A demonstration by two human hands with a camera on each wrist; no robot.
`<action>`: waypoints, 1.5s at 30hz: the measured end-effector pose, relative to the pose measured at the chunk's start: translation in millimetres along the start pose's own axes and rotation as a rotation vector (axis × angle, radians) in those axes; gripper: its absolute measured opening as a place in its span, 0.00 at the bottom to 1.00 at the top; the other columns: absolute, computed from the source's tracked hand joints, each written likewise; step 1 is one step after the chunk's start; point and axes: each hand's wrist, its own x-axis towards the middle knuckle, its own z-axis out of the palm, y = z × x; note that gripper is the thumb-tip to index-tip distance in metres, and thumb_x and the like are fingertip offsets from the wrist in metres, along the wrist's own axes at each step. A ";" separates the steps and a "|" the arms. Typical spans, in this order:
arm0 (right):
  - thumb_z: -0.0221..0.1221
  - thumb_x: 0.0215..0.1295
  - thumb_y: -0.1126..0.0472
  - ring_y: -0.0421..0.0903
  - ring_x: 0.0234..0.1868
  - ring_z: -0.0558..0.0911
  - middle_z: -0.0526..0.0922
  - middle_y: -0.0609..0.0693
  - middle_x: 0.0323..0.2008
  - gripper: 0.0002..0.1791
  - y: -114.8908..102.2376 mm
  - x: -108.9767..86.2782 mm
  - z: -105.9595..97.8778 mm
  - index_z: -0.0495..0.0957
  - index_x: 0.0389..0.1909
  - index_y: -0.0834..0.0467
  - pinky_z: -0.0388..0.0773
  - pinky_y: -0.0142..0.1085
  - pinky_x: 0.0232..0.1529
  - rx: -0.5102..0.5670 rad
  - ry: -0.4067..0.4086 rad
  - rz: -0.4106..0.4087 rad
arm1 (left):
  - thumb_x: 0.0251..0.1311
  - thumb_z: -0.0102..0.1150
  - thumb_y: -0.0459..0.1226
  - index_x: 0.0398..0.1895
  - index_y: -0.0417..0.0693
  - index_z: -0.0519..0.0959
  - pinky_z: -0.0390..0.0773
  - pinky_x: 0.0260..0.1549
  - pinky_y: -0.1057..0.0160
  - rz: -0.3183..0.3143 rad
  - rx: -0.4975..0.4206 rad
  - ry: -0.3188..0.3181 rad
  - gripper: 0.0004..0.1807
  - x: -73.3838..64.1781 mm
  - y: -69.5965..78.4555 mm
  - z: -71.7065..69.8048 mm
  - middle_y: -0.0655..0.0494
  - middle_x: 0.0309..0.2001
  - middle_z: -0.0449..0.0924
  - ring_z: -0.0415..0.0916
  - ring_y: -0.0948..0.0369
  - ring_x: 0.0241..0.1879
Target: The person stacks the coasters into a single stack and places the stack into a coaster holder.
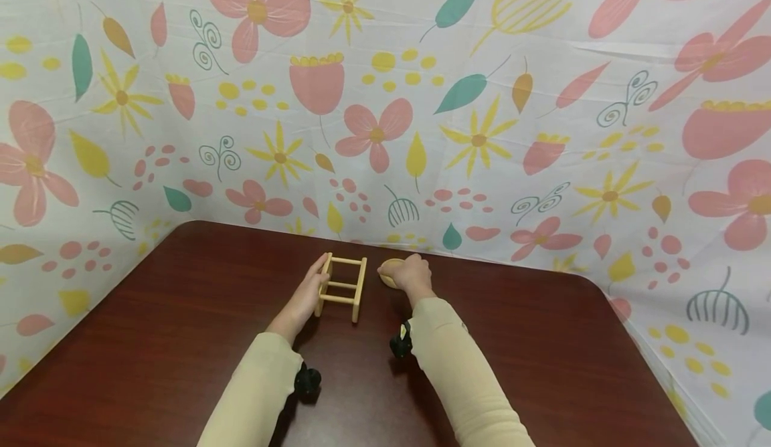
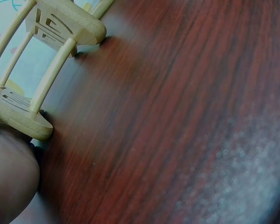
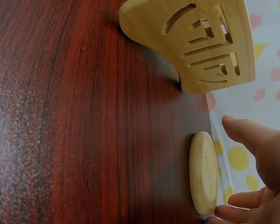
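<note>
A small pale wooden rack [image 1: 342,286] with two side panels joined by rods stands toward the back of the table. My left hand [image 1: 303,301] grips its left side panel, the thumb on the inner side. In the left wrist view the rods [image 2: 51,77] run between the panels. To the right of the rack lies a flat, rounded wooden piece [image 3: 203,173]. My right hand [image 1: 412,276] is over it, with fingertips right at its edge and the thumb spread apart from it. Carved slots show in the rack's right panel [image 3: 200,46].
The dark reddish wooden table [image 1: 150,340] has rounded far corners. Directly behind it hangs a white cloth [image 1: 373,186] printed with flowers and leaves. A black wrist device [image 1: 307,381] sits at the left cuff, another [image 1: 400,344] at the right.
</note>
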 end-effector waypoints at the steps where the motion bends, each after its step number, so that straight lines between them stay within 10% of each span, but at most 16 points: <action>1: 0.66 0.49 0.41 0.64 0.55 0.70 0.69 0.66 0.56 0.46 0.0 0.3 0.2 0.64 0.59 0.69 0.72 0.52 0.53 -0.016 0.000 -0.003 | 0.70 0.29 0.42 0.76 0.62 0.42 0.42 0.67 0.36 0.001 -0.001 -0.001 0.31 -0.2 -0.1 -0.1 0.53 0.77 0.35 0.38 0.45 0.74; 22: 0.71 0.45 0.43 0.61 0.57 0.63 0.64 0.65 0.57 0.44 3.2 4.8 7.5 0.68 0.58 0.66 0.69 0.53 0.53 -0.232 -0.045 -0.012 | 0.71 0.29 0.41 0.76 0.61 0.42 0.42 0.67 0.36 0.016 -0.004 -0.009 0.30 0.4 1.7 0.7 0.51 0.76 0.35 0.38 0.44 0.74; 45: 0.72 0.41 0.42 0.61 0.55 0.64 0.64 0.65 0.54 0.46 4.7 1.0 3.6 0.67 0.56 0.66 0.67 0.54 0.54 -0.222 -0.033 -0.033 | 0.70 0.29 0.41 0.76 0.60 0.43 0.44 0.66 0.36 0.015 -0.005 0.003 0.31 2.2 -2.0 -0.6 0.50 0.76 0.36 0.40 0.44 0.73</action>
